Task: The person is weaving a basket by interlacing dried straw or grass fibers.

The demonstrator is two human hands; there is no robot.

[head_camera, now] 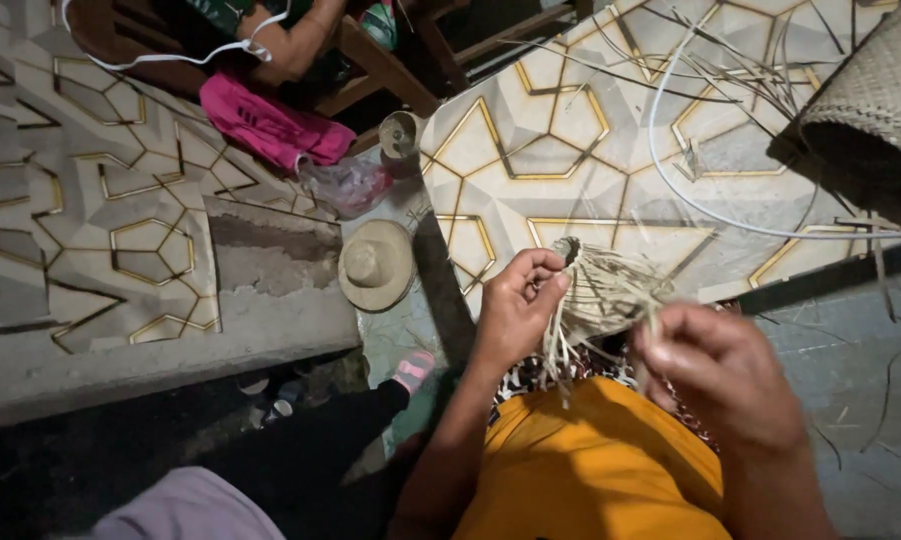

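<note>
Half-woven straw piece point(610, 290) sits between left hand point(515, 305) and right hand point(720, 365) (both pinching strands).

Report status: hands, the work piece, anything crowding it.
Left hand pinching woven straw piece at its top. Right hand blurred, gripping loose strands. Nothing crowding it.

The half-woven straw piece point(600, 290) I hold is pale and cone-like. Its loose strips hang over my lap, unfinished.
</note>
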